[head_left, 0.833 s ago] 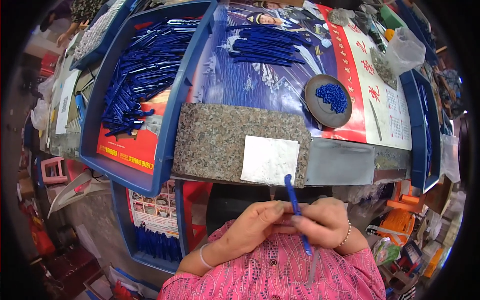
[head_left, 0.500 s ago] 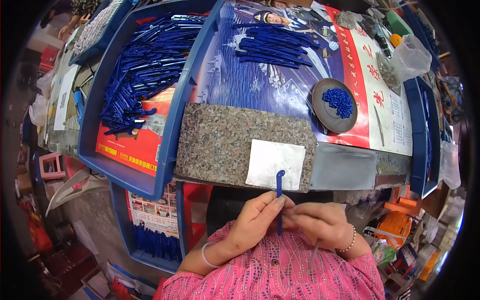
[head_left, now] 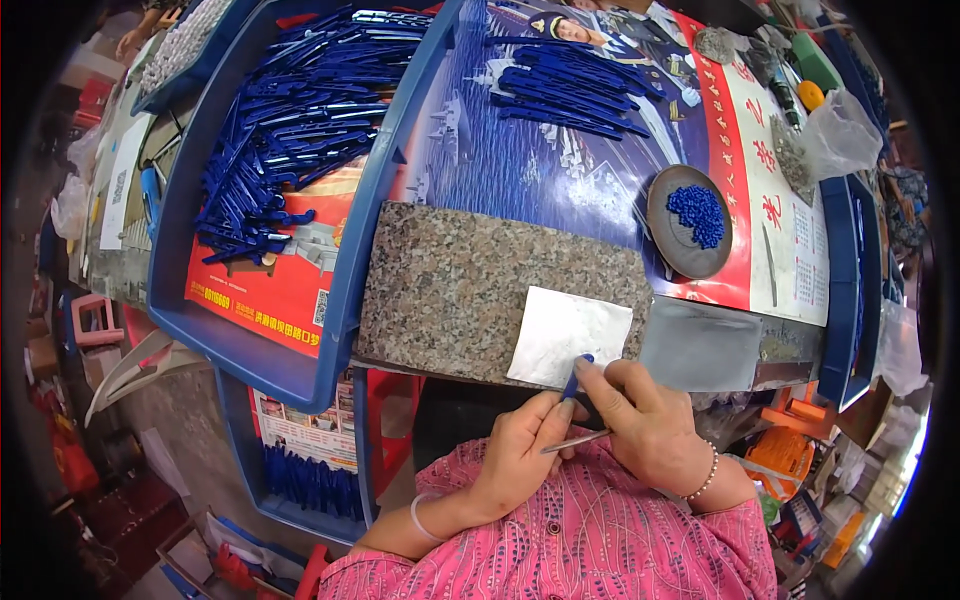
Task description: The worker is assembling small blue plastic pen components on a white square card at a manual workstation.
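Note:
Below the front edge of the granite slab (head_left: 440, 285), my left hand (head_left: 505, 462) pinches a narrow blue strip (head_left: 573, 382), only its upper part showing. My right hand (head_left: 650, 425) has its thumb and forefinger at the strip's top end. Its curled fingers also hold a thin metal tool (head_left: 577, 441), whose tip points left over my left fingers; its exact kind is unclear. Just beyond the strip lies a folded white cloth or paper pad (head_left: 555, 325). To the right, a round brown dish (head_left: 664, 240) holds small blue beads (head_left: 698, 214).
A blue tray (head_left: 335, 340) heaped with blue strips (head_left: 290, 130) stands at left. More strips (head_left: 570, 88) lie on the poster at the back. A grey plate (head_left: 700, 345) adjoins the slab. Below left is another blue tray (head_left: 240, 440); another blue bin (head_left: 835, 280) stands at right.
My right hand has risen to the strip's top end, and the metal tool now lies across in front of my left fingers. The strip has tilted right. The whole view has shifted slightly.

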`<state>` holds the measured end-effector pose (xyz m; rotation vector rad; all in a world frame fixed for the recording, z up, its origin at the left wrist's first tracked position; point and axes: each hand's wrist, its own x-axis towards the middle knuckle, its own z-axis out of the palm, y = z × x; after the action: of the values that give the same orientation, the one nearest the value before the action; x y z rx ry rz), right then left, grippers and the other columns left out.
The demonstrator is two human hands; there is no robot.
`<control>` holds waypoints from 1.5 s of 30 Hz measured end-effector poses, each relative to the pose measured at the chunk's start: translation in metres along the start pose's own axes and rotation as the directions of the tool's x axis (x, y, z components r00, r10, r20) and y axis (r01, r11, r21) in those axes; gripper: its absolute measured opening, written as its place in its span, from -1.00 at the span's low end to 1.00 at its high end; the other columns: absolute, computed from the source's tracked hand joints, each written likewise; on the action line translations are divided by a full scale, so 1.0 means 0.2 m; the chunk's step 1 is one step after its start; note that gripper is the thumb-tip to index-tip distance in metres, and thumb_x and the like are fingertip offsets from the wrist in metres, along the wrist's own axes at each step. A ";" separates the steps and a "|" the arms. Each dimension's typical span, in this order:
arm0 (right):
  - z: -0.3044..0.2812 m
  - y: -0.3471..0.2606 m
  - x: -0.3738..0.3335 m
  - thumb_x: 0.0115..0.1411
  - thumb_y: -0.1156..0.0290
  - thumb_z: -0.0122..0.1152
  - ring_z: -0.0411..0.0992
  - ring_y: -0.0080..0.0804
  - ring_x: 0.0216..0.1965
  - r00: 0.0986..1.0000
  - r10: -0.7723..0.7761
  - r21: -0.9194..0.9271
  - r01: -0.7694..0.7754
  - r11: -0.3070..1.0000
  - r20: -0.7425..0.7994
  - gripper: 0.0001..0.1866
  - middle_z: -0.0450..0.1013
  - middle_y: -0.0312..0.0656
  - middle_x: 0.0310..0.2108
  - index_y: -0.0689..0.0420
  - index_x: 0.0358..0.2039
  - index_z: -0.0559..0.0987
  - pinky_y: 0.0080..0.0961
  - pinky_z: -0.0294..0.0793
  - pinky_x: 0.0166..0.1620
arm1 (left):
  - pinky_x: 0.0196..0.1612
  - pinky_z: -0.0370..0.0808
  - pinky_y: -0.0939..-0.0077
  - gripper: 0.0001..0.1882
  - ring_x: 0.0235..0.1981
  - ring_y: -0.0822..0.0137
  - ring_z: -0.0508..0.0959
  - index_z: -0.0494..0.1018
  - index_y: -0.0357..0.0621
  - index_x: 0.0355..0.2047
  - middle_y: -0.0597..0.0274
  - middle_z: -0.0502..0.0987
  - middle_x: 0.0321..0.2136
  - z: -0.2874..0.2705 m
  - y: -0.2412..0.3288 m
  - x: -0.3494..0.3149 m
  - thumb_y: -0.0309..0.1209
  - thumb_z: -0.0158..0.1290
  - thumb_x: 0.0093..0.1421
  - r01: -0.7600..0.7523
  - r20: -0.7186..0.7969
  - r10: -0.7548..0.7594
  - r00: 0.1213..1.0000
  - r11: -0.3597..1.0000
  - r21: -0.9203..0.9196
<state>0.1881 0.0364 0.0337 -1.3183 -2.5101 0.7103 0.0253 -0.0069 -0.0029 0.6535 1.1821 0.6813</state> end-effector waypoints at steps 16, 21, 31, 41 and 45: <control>-0.01 0.02 0.04 -0.19 0.53 0.15 0.39 -0.37 -0.49 0.976 -0.163 -0.139 0.184 0.973 0.147 -0.41 0.33 -0.16 -0.37 0.38 -0.04 0.41 -0.52 0.37 -0.56 | -0.62 0.20 0.72 -0.75 -0.66 0.66 0.23 0.36 -0.26 -0.45 0.41 0.31 -0.68 0.02 -0.07 0.02 -0.39 -0.17 0.32 -0.030 0.033 0.039 0.999 0.972 -0.235; -0.03 0.08 0.04 -0.06 0.63 0.11 0.38 -0.33 -0.52 0.987 -0.044 0.090 0.030 0.995 0.153 -0.55 0.36 -0.12 -0.40 0.27 -0.06 0.44 -0.51 0.35 -0.55 | -0.65 0.15 0.73 -0.72 -0.71 0.65 0.19 0.43 -0.30 -0.31 0.43 0.28 -0.71 -0.01 -0.07 0.02 -0.36 -0.21 0.33 0.021 0.095 0.010 0.995 0.949 -0.315; 0.03 -0.02 -0.10 0.14 0.51 0.08 0.27 -0.69 -0.67 0.879 0.422 0.943 -0.304 0.135 0.223 -0.67 0.40 -0.22 -0.48 0.34 -0.07 0.38 -0.77 0.24 -0.61 | -0.58 0.40 0.53 -0.70 -0.63 0.36 0.50 0.29 -0.30 -0.02 0.07 0.48 -0.59 0.02 -0.02 -0.13 -0.46 -0.11 0.26 -0.498 0.043 0.535 0.844 0.750 0.435; 0.12 0.01 -0.20 0.16 0.43 0.10 0.27 -0.70 -0.64 0.951 0.273 0.983 -0.171 0.071 0.145 -0.76 0.37 -0.29 -0.53 0.33 -0.21 0.49 -0.76 0.23 -0.55 | -0.38 0.53 0.33 -0.66 -0.43 0.02 0.56 0.32 -0.36 -0.14 -0.03 0.50 -0.42 0.01 -0.07 -0.16 -0.67 0.04 0.03 -0.677 0.179 0.794 0.581 0.349 0.648; 0.16 -0.01 -0.23 0.12 0.40 0.16 0.25 -0.66 -0.68 0.937 0.324 0.986 -0.157 0.063 0.129 -0.76 0.33 -0.25 -0.53 0.34 -0.30 0.46 -0.73 0.23 -0.62 | -0.42 0.51 0.38 -0.65 -0.45 0.06 0.57 0.33 -0.31 -0.16 -0.04 0.52 -0.42 0.03 -0.11 -0.16 -0.72 0.06 0.00 -0.691 0.144 0.821 0.553 0.356 0.629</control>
<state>0.1998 -0.0125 0.0094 -1.0410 -0.9611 1.8608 0.0256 -0.0460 0.0019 1.8552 1.2591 1.1711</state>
